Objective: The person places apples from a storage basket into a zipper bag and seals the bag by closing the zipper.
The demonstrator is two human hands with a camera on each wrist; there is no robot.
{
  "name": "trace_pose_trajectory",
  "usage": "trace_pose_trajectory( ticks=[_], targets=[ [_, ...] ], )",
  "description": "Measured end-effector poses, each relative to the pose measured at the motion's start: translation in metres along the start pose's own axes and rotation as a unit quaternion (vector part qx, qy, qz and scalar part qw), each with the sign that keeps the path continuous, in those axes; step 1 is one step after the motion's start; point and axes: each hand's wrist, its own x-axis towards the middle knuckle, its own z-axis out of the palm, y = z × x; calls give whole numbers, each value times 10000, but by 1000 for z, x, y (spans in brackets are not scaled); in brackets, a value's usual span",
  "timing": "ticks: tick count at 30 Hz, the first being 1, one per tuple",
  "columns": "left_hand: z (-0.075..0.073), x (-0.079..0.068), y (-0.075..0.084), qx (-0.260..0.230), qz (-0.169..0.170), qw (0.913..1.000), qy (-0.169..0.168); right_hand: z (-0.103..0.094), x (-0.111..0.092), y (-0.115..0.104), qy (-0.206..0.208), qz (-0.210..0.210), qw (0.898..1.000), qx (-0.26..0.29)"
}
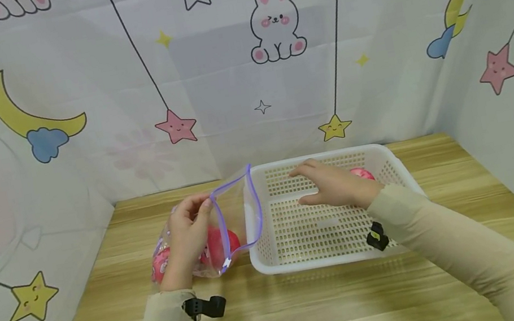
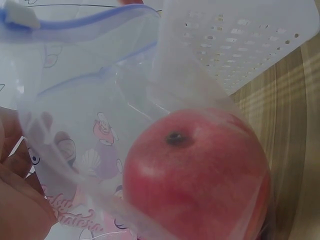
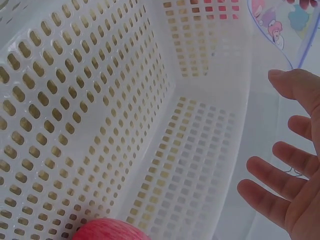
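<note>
My left hand (image 1: 191,233) pinches the rim of a clear plastic zip bag (image 1: 237,210) with a purple zipper edge and a white slider. Inside the bag is a red apple (image 2: 197,175), seen large through the film in the left wrist view, and more red shows at the bag's left end. The bag's mouth gapes toward the white basket (image 1: 328,260). Over that basket my right hand (image 1: 336,184) is spread with fingers apart and nothing in it. Another red apple (image 3: 110,231) lies in the basket, partly hidden behind the right hand in the head view.
The basket has perforated walls and stands on a wood-grain table (image 1: 304,313). Behind the table hangs a white curtain (image 1: 231,73) printed with stars, moons and rabbits. The bag's open edge overlaps the basket's left rim in the head view.
</note>
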Motion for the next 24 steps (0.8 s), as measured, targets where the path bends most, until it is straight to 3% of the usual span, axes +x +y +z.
trace_pose_trajectory(
  ticks=[24],
  targets=[
    [-2,0,-3,106,-133,9999,14,-13,-3,20,-185,785,9967,115]
  ],
)
